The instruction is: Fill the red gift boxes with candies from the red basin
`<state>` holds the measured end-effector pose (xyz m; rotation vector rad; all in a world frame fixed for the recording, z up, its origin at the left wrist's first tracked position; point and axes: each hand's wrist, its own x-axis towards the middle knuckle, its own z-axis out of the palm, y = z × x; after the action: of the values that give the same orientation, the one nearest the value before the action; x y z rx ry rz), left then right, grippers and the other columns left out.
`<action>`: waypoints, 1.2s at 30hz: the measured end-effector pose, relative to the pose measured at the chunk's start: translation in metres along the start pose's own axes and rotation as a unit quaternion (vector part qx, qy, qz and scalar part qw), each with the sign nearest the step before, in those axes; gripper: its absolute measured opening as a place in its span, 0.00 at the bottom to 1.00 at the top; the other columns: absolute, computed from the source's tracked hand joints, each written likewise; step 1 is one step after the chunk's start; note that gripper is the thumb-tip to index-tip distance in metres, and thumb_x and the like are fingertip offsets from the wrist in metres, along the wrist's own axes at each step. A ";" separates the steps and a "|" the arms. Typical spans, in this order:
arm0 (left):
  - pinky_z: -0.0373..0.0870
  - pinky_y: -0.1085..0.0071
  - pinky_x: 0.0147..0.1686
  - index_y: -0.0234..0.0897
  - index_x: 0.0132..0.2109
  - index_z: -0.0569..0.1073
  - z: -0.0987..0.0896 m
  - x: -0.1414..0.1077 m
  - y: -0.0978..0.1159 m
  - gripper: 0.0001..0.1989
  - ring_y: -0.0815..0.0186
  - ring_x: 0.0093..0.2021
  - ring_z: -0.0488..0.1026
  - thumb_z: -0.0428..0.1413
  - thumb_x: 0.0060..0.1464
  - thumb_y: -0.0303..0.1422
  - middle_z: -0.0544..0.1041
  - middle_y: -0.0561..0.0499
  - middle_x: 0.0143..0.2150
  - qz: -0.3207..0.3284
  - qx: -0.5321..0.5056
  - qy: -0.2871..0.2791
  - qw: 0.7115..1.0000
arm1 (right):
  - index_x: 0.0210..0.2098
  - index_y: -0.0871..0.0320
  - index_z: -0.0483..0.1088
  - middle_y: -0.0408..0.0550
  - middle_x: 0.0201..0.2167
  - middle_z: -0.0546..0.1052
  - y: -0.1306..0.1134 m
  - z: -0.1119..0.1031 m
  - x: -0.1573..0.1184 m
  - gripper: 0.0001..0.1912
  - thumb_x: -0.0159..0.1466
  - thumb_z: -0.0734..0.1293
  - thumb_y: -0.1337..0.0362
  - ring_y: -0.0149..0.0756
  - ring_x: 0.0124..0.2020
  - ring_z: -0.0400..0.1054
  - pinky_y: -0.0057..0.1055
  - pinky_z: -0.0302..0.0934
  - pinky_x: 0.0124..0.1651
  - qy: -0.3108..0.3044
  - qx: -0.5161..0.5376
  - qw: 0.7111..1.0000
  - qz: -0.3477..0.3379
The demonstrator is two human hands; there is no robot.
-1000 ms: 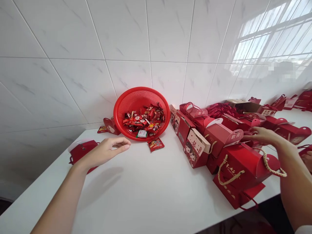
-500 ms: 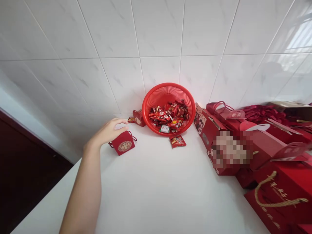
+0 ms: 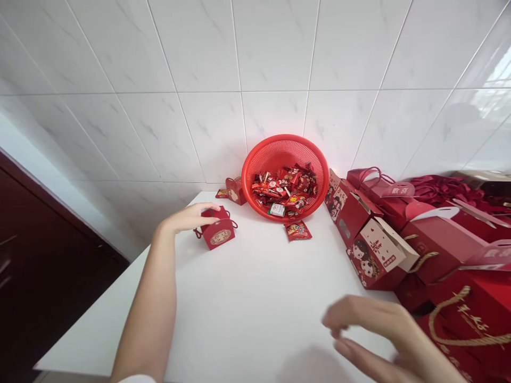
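The white table supports a red perforated basket, tilted with its opening toward the front, which serves as reference for all positions. Close in front of the basket lies a flat red packet; just left of it stands a printed red carton, with a small packet beyond, and front-left stands a small corded box. Right of the basket, red gift boxes crowd the surface, their lowest contacts partly hidden.

Indoors, room type unclear, tiled wall, white table
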<state>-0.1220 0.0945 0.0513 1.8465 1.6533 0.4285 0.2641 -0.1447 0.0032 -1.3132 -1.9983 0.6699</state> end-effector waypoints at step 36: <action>0.69 0.70 0.45 0.40 0.60 0.71 0.065 0.001 0.054 0.34 0.58 0.51 0.70 0.54 0.42 0.27 0.73 0.46 0.55 0.164 0.026 -0.193 0.967 | 0.44 0.58 0.70 0.46 0.36 0.75 0.039 -0.009 0.210 0.21 0.51 0.72 0.59 0.32 0.32 0.66 0.26 0.58 0.30 -0.234 0.023 0.969 0.073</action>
<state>-0.0406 0.0791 0.0361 2.0931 1.1142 0.1429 0.2333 0.0648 0.0304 -1.3764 -2.2437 1.1796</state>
